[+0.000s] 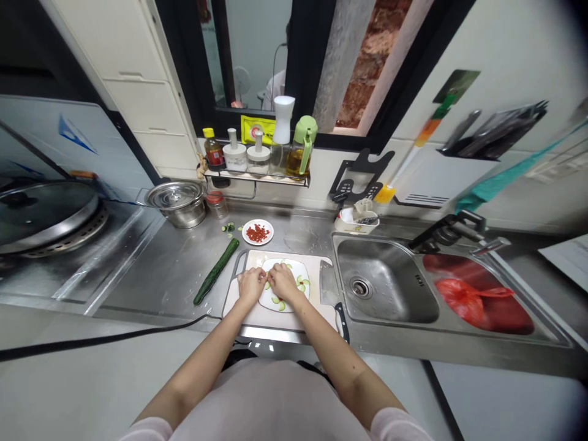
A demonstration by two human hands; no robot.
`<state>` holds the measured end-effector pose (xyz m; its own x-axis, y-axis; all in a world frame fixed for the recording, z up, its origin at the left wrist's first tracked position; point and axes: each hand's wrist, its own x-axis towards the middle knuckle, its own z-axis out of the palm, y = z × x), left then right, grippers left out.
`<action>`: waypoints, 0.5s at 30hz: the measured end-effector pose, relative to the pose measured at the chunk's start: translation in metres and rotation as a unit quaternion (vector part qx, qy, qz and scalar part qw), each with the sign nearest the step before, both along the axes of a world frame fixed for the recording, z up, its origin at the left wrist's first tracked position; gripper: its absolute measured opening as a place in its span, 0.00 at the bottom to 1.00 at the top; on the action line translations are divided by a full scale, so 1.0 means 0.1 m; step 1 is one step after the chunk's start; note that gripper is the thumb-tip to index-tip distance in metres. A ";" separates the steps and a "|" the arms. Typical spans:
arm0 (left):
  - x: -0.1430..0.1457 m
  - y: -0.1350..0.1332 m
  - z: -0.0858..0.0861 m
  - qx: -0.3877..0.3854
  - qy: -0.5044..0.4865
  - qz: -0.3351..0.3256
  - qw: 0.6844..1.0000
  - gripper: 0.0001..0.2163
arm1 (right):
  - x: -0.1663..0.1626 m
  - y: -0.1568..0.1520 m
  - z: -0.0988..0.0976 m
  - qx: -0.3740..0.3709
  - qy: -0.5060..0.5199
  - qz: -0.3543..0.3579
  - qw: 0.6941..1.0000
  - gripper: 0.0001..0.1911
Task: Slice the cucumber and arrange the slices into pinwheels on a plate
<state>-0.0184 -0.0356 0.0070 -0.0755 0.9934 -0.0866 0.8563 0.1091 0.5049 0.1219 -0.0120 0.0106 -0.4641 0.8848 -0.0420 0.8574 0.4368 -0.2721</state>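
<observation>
Both my hands rest over a white plate [301, 269] that sits on a white cutting board [275, 317]. Pale green cucumber slices [302, 282] lie around the plate's rim. My left hand [250, 286] and my right hand [282, 282] meet at the fingertips above the plate's left part, fingers curled and pinched together on something small I cannot make out. A whole cucumber [215, 271] lies on the steel counter left of the board. A cleaver [329, 288] lies at the board's right edge, blade flat, black handle toward me.
A small dish of red chopped pieces [258, 232] and cucumber ends [228, 228] sit behind the board. Steel sink [386, 288] to the right, a red bag [463, 297] in the far basin. Lidded pot [177, 202], a wok lid [43, 214] at left, condiment rack [257, 159] behind.
</observation>
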 end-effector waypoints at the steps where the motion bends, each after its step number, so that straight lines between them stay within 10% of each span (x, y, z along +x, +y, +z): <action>1: 0.00 0.00 0.00 0.000 0.002 0.000 1.000 0.05 | 0.00 0.00 0.00 -0.001 0.000 -0.001 1.000 0.12; 15: 0.01 0.00 0.04 -0.011 0.017 -0.003 1.000 0.07 | 0.02 -0.01 -0.02 -0.004 0.008 -0.012 1.000 0.12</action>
<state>-0.0171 -0.0355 0.0107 -0.0724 0.9918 -0.1050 0.8736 0.1138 0.4732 0.1240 -0.0135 0.0089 -0.4426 0.8958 -0.0411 0.8634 0.4133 -0.2893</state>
